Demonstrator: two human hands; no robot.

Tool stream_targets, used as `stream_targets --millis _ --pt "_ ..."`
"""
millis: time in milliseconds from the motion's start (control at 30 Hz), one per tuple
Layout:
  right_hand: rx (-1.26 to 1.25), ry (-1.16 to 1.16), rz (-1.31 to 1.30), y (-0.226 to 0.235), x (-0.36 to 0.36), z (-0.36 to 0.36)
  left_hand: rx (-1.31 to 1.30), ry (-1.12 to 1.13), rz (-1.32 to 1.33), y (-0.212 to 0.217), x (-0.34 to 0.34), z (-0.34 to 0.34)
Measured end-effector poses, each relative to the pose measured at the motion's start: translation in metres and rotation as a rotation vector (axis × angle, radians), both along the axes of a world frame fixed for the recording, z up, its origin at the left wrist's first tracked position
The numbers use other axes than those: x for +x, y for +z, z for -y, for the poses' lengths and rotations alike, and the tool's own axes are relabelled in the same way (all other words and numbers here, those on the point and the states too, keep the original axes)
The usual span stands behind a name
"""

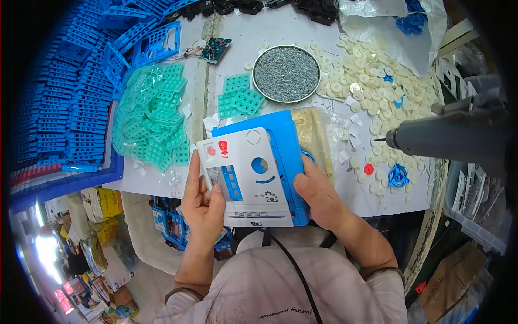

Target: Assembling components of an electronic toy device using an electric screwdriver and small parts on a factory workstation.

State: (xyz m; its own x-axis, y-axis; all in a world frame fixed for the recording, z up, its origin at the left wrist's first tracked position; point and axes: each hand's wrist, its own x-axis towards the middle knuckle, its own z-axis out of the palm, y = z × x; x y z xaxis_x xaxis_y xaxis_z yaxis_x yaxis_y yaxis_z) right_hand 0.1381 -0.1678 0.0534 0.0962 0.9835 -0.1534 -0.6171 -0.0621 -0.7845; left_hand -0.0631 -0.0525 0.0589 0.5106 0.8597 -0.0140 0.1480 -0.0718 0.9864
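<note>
Panel [246, 154]: white, overlapping the blue shell [284, 121], near the table's [154, 183] front edge.
Left hand [204, 208]: pinching the panel's left edge, apparently steadying it.
Right hand [322, 198]: clasping the shell's right side, likely bearing its weight.
Screws [286, 73]: pooled in a round tin [286, 102], presumably against scattering.

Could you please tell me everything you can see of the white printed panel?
The white panel looks thin and plastic, with a round and a rectangular opening and red and black printing. It is held tilted, the left hand gripping its left side, and overlaps the blue casing in the right hand; whether they touch is unclear.
</note>
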Motion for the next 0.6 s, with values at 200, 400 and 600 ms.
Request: stream_targets --millis 200,400,600 --pt "-0.002 -0.02 0.014 -0.001 -0.002 -0.001 0.092 0.005 -0.085 -0.002 -0.004 0.002" --pt "-0.029 -0.047 -0.079 0.0 -0.003 -0.005 0.057 0.093 0.067 -0.006 0.005 0.006" --pt "-0.085 0.012 0.014 0.005 0.0 -0.007 0.054 0.025 0.062 -0.009 -0.002 0.006"
